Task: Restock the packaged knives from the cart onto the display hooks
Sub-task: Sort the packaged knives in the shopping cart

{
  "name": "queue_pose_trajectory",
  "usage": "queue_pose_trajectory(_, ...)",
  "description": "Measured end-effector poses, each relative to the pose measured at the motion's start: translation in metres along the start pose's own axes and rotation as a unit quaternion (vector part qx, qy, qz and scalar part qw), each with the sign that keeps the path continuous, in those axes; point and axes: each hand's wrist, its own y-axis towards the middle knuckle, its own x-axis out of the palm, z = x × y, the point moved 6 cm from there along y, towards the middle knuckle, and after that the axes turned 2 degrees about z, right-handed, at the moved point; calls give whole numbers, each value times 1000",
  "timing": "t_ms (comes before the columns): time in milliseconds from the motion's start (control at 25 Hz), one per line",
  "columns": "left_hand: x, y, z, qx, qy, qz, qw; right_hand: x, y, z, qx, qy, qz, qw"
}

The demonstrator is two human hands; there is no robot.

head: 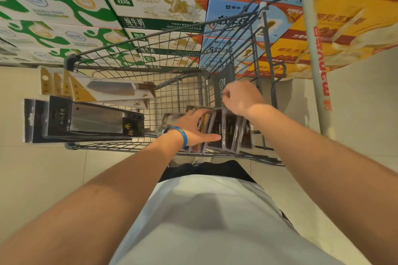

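I look straight down into a grey wire shopping cart (137,64). Several packaged knives (226,130) in dark blister packs stand on edge in its near compartment. My left hand (193,128), with a blue wristband, lies against the left side of that stack, fingers and thumb spread on the packs. My right hand (241,98) hovers over the far end of the stack with its fingers curled; what they hold is hidden. More knives lie across the cart's left rim: black cleaver packs (86,120) and white-and-gold cleaver packs (103,90).
Stacked milk cartons (150,6) and yellow food boxes (344,17) wall off the far side of the cart. The cart handle (316,60) runs along the right. Pale tiled floor (32,168) surrounds the cart. No display hooks are in view.
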Motion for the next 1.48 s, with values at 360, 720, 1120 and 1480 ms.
queue_pose_trajectory(360, 18, 13, 10, 23, -2, 30, 999, 34, 16, 18, -75, -86, -197, 974)
queue_pose_trajectory(720, 40, 23, -8, -102, 8, -4, 995, 48, -8, -5, -36, -155, -102, 982)
queue_pose_trajectory(1120, 38, 15, 7, -115, -23, -2, 993, 53, -10, 4, -39, -65, -120, 990)
queue_pose_trajectory(1480, 48, 13, -20, -207, -104, -75, 970, 48, -13, -1, -63, 1, 31, 998)
